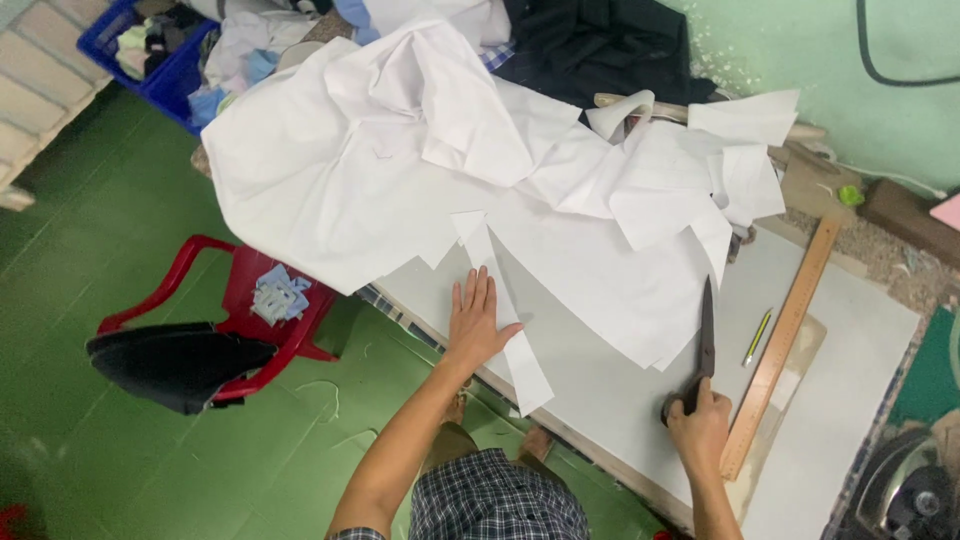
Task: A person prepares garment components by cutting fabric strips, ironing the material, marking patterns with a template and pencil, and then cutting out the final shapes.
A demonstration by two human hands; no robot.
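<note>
Green floor (150,470) below me, pale green wall (780,45) ahead, and a long pale surface (850,340) running across my view. My left hand (475,325) lies flat, fingers (480,290) spread open, pressing on a long white fabric strip (515,345) that runs toward the near edge of the surface. My right hand (700,430) has its fingers closed tight around the handles of dark scissors (703,345); the blades point away from me, tip just at the edge of the white cloth (400,170). That cloth is piled in big crumpled sheets over the far half of the surface, with smaller cut pieces on top to the right. Just right of the scissors lies a yellow-green pencil (757,337), and beside it a long wooden ruler (780,345), slanted. Dark garments (590,45) are heaped at the far end. Off the surface to my left stands a red plastic chair (250,310) with a scrap of pale cloth on its seat and something black draped over its arm. A blue crate (160,60) full of clothes sits in the far left corner.
</note>
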